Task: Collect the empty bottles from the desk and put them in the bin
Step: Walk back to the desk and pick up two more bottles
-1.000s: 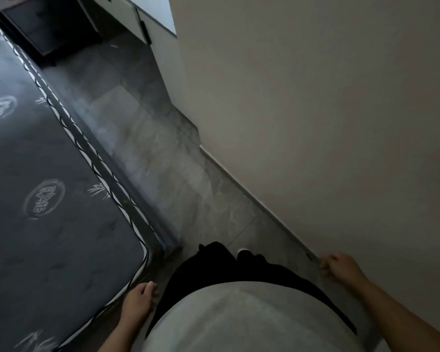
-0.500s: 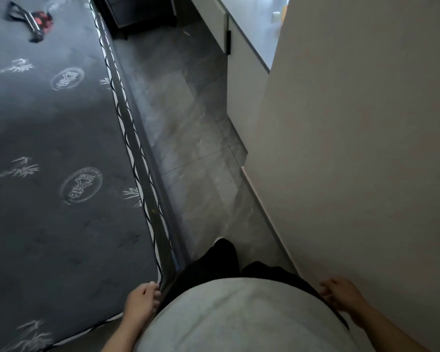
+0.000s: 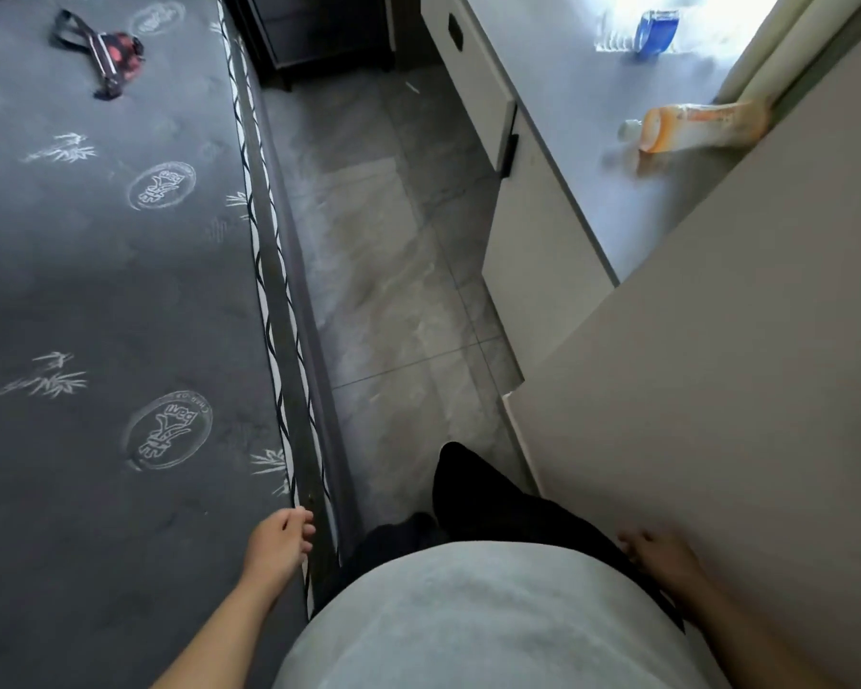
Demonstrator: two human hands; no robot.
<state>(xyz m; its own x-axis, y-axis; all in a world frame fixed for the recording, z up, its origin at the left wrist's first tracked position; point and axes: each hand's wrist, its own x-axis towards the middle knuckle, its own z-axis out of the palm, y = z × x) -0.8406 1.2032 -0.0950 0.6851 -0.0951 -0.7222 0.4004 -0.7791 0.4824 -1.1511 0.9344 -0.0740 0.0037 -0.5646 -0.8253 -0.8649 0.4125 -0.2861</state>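
Orange-tinted plastic marks your nearest target: a bottle lying on its side on the grey desk, far up and to the right of where you stand. Its long axis runs roughly left to right, with the pale cap end pointing left toward the desk's open middle and the base tucked against the wall corner on the right. A blue object, possibly a 2nd bottle, sits further back on the desk in glare, too washed out to identify.

Your right hand is the nearer 1 to the desk side. It hangs low beside the beige wall, fingers loosely relaxed and holding nothing. Your left hand hangs by the edge of the dark patterned mattress, fingers softly curled and empty.

Both hands are well apart from the bottle, so you would likely need to walk forward along the tiled floor before reaching, probably with the right.

That wall cuts off the desk's near right part, so more bottles may be hidden there. No bin is in view.
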